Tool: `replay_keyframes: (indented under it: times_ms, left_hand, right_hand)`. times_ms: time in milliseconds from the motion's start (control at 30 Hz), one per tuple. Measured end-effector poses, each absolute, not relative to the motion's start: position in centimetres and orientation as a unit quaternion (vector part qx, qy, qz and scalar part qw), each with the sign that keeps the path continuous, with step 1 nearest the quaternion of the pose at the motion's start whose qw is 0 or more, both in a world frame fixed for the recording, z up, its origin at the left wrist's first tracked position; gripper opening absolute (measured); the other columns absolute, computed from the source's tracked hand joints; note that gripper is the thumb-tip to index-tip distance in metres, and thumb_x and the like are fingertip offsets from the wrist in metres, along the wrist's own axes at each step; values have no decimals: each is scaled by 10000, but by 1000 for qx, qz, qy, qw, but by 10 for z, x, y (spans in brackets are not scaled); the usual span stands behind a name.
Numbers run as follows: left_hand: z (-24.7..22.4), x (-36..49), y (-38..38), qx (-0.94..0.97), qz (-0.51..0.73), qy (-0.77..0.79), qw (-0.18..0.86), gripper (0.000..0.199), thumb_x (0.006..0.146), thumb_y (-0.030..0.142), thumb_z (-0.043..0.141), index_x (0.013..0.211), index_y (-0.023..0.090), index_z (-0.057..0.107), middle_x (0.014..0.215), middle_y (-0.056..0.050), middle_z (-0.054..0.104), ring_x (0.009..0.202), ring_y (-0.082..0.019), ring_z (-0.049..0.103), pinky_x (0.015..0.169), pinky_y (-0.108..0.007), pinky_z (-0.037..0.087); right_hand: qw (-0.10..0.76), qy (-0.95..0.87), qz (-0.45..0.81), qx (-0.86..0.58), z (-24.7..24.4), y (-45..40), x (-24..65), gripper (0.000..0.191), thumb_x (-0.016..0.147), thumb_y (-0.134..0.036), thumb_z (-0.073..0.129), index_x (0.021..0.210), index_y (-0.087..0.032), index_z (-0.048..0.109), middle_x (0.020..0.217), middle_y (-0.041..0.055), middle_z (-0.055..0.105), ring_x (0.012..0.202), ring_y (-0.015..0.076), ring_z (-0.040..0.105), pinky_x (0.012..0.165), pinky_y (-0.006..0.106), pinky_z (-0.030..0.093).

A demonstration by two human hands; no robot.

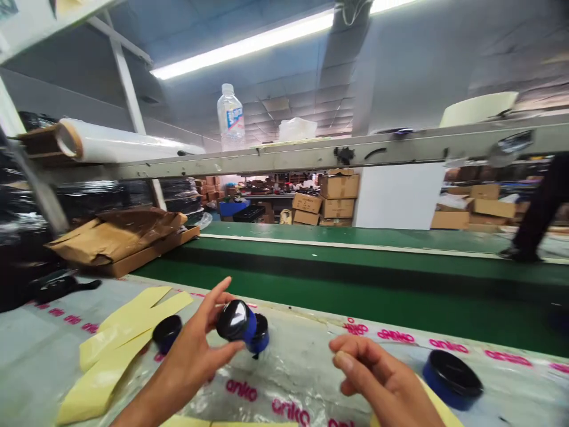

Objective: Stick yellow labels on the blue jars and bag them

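My left hand grips a small round jar with a glossy black lid and a blue body, thumb below and fingers above it. Right behind it a second blue jar with a black lid stands on the plastic-covered table. Another black-lidded jar is left of my left wrist, partly hidden. My right hand hovers over the table with curled fingers, thumb against the index finger; whether anything small is between them cannot be made out. To its right sits a blue jar with a black lid.
Yellow strips lie at the left. Beyond the table runs a green conveyor belt. An open carton with brown paper stands at the back left. A metal shelf above holds a bottle and a film roll.
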State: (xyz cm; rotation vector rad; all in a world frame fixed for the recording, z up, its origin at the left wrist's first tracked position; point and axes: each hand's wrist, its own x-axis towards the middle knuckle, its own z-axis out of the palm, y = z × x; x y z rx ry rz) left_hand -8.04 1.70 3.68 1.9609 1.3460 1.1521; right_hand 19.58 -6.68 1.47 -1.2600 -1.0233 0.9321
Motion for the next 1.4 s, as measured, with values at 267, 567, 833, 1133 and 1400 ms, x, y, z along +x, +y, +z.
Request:
replay_keyframes:
  times_ms: [267,567,833,1133,1400]
  left_hand:
    - [-7,33,7,726,405,449,327,805,743,374,693,1483,285,390,1214,-77,644,1022,-266,691,949,-467,540]
    - [-46,70,28,809,311,443,230,929,668,215,703,1516,195,322,1474,-159,503,1363,-357,493,1123,-563,418]
    - [-43,34,22,836,256,369,315,853,786,126,564,1557,335,264,1525,-83,485,1409,-304,455,1185,-568,335]
    - [-24,43,19,838,230,329,370,1005,641,63,609,1560,303,278,1573,-102,431,1438,-320,420,1185,-573,321]
    - [-34,54,20,798,337,379,326,958,627,43,648,1508,265,345,1228,-65,634,1107,-254,646,1009,-427,500]
  right_hand:
    - [675,-416,444,-416,5,-64,199,369,779,-571,756,827,-213,678,1081,86,738,981,265,685,808,360,530]
    - [688,-383,388,-480,1,-71,228,339,809,-534,735,896,-208,704,1088,74,725,951,241,635,778,345,510]
    - [665,-390,388,-506,8,-78,238,330,836,-528,701,903,-206,712,1083,63,709,801,185,601,778,344,500]
    - [653,-370,396,-528,10,-81,237,343,801,-545,717,901,-217,726,1058,58,721,788,196,621,793,354,512]
    - [643,-380,416,-518,7,-76,230,349,779,-561,729,816,-215,706,1095,75,721,877,228,640,730,329,519]
